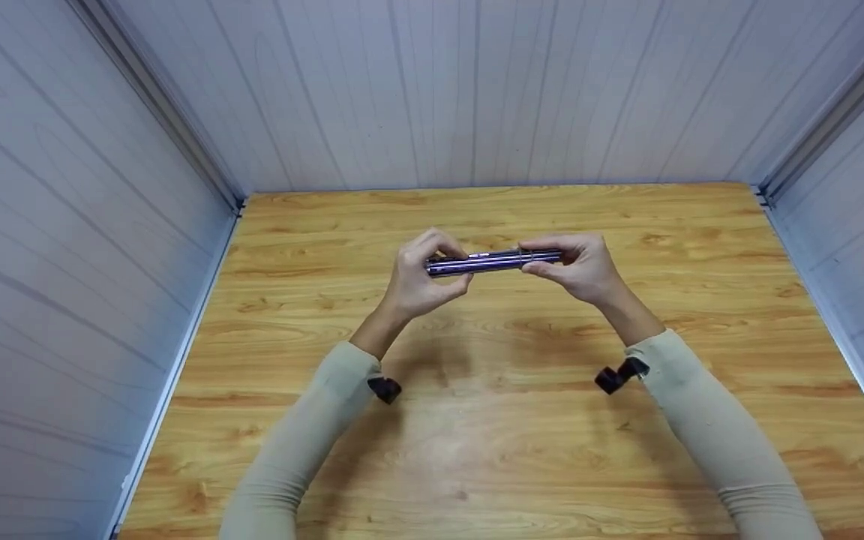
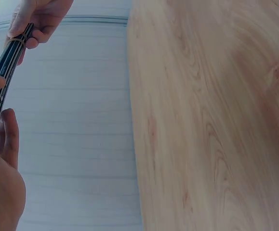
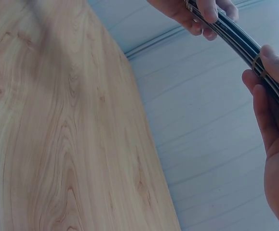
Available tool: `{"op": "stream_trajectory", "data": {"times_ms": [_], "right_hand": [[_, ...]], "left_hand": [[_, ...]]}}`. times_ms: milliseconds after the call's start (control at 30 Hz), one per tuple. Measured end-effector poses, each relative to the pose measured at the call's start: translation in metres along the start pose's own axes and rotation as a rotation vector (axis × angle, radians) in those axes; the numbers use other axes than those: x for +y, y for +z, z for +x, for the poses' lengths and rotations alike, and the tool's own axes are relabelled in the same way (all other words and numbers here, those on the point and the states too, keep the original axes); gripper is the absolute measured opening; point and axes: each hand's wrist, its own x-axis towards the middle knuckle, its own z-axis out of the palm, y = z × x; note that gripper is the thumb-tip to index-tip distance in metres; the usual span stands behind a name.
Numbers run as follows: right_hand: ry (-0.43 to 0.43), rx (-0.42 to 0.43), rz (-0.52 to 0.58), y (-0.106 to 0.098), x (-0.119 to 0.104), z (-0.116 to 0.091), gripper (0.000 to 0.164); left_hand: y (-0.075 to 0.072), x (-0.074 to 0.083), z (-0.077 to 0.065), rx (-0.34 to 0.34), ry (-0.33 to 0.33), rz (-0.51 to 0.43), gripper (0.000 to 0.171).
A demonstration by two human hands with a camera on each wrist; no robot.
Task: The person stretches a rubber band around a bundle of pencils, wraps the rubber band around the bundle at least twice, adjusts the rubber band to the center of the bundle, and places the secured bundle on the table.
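Note:
A bundle of dark pencils (image 1: 496, 261) with shiny stripes is held up over the table, nearly level in the head view. My left hand (image 1: 415, 279) grips its left end between thumb and fingers. The right hand (image 1: 588, 268) pinches the other end, thumb on the near side. A thin rubber band (image 3: 258, 63) loops round the bundle beside the right thumb in the right wrist view. Small light lettering shows along the pencils (image 2: 9, 65) in the left wrist view. Each hand's palm side hides part of its own end.
Under the hands lies a wood-grain table (image 1: 469, 450). Pale panelled walls stand at the back (image 1: 432, 97), the left (image 1: 87, 262) and the right (image 1: 844, 225). Black wrist cameras are strapped at the left sleeve (image 1: 385, 389) and right sleeve (image 1: 622, 375).

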Motion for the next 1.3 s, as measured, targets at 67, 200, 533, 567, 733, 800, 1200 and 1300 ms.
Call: {"op": "stream_trajectory", "data": {"times_ms": [67,200,533,567,733,800,1200,1300], "right_hand": [[0.011,-0.007,-0.016,0.001,-0.001,0.0,0.028],[0.029,-0.026,-0.035,0.003,-0.002,-0.001,0.03],[0.026,0.019,-0.01,-0.002,-0.001,-0.003,0.031],[0.023,0.022,-0.012,-0.002,0.0,-0.004,0.029],[0.012,0.025,-0.016,0.001,0.0,-0.003,0.026],[0.02,0.024,-0.01,0.003,0.0,-0.003,0.027],[0.037,0.003,-0.022,0.017,-0.001,0.0,0.031],[0.036,-0.009,-0.016,0.019,0.001,0.0,0.032]], "left_hand": [[0.0,0.0,-0.001,0.003,-0.014,-0.023,0.019],[-0.001,0.002,-0.002,0.0,-0.059,-0.063,0.021],[-0.014,0.006,-0.001,0.032,-0.131,-0.11,0.016],[-0.014,0.005,-0.001,0.032,-0.13,-0.111,0.016],[-0.013,0.003,0.0,0.033,-0.104,-0.084,0.016],[-0.012,0.003,0.0,0.032,-0.096,-0.075,0.016],[-0.001,0.007,0.003,-0.015,-0.088,-0.078,0.019],[0.0,0.007,0.003,-0.068,-0.083,-0.066,0.023]]}}
